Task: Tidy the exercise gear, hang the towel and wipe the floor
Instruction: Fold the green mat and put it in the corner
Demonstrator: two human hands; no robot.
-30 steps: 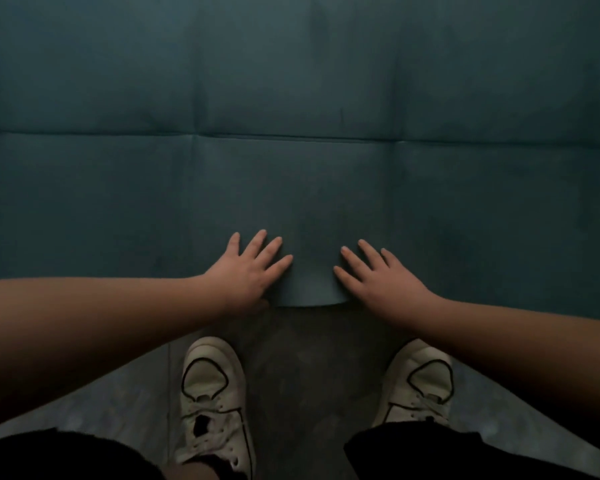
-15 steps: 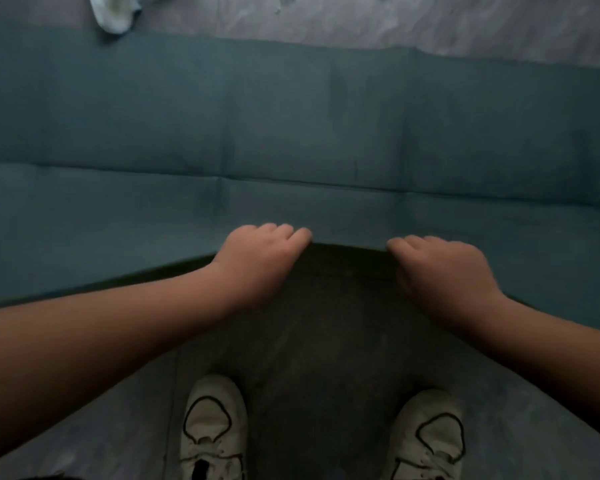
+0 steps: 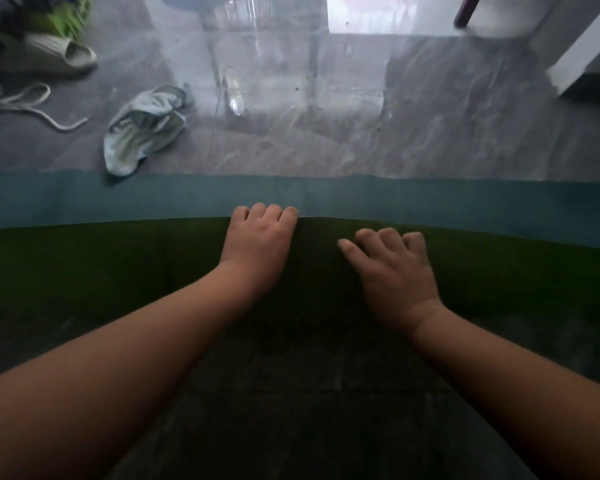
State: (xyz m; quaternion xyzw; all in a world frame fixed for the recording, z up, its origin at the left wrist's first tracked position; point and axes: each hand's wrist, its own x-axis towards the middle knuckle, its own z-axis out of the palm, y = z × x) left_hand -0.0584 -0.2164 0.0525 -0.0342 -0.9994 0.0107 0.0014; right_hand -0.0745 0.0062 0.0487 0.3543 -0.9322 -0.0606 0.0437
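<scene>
A teal exercise mat [image 3: 118,199] lies across the floor with its near part folded over, so the dark green underside [image 3: 84,265] faces up. My left hand [image 3: 260,244] has its fingers curled over the folded flap's far edge and grips it. My right hand [image 3: 395,271] rests on the dark underside just short of that edge, fingers apart, holding nothing. A crumpled pale blue towel [image 3: 142,129] lies on the grey floor beyond the mat, to the left.
A white rope [image 3: 21,102] trails on the floor at far left. Behind it are a pale slipper [image 3: 59,55] and a bright green object [image 3: 66,19]. A white furniture leg [image 3: 575,53] stands at the back right. The glossy floor [image 3: 361,133] reflects light.
Both hands have carried the mat's near edge forward, so the fold now covers most of the teal side. The right hand has let go of the edge. The view has tilted up to the floor beyond.
</scene>
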